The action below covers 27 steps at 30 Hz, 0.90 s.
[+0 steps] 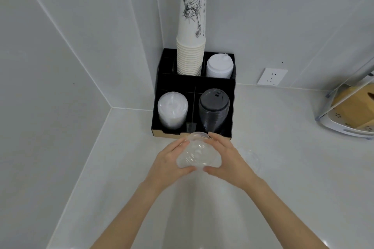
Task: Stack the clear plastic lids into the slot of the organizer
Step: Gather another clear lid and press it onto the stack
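Note:
A stack of clear plastic dome lids is held between both hands just in front of the black organizer. My left hand grips its left side, my right hand its right side. The organizer's front left slot holds a stack of clear flat lids. Its front right slot holds black lids. The narrow middle slot between them looks bare. Another clear lid lies on the counter to the right of my right hand.
Paper cups tower from the organizer's back slot, beside white lids. The organizer sits in the corner of white tiled walls. A wall socket and a rack with a brown box are to the right.

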{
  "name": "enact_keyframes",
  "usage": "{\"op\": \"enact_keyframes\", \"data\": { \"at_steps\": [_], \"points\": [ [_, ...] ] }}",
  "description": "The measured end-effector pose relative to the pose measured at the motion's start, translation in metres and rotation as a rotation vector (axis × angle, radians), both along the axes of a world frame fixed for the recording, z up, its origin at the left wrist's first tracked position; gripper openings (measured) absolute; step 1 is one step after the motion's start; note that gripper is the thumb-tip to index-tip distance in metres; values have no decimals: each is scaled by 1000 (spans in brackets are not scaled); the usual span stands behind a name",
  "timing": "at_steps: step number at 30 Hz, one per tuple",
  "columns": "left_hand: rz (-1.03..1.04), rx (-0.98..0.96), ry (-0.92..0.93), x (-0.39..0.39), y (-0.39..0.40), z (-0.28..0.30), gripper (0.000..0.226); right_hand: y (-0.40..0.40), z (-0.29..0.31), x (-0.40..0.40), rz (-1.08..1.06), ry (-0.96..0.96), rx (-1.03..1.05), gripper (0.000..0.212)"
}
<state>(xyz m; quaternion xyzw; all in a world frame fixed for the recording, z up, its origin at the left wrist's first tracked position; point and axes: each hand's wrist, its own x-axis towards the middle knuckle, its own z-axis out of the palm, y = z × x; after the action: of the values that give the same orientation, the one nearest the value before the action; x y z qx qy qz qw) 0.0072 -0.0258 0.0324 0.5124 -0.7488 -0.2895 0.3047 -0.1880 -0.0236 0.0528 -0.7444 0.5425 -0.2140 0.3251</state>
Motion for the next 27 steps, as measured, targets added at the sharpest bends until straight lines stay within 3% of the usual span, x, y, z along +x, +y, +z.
{"op": "enact_keyframes", "data": {
  "at_steps": [12,17,27],
  "points": [
    [86,-160,20,56,-71,42,75,-76,34,59,-35,-84,-132,70],
    [118,-140,3,64,-96,41,75,-95,26,73,-151,-161,-106,63],
    [133,-10,7,59,-121,14,75,-110,-2,80,-194,-86,-43,44]
  ]
}}
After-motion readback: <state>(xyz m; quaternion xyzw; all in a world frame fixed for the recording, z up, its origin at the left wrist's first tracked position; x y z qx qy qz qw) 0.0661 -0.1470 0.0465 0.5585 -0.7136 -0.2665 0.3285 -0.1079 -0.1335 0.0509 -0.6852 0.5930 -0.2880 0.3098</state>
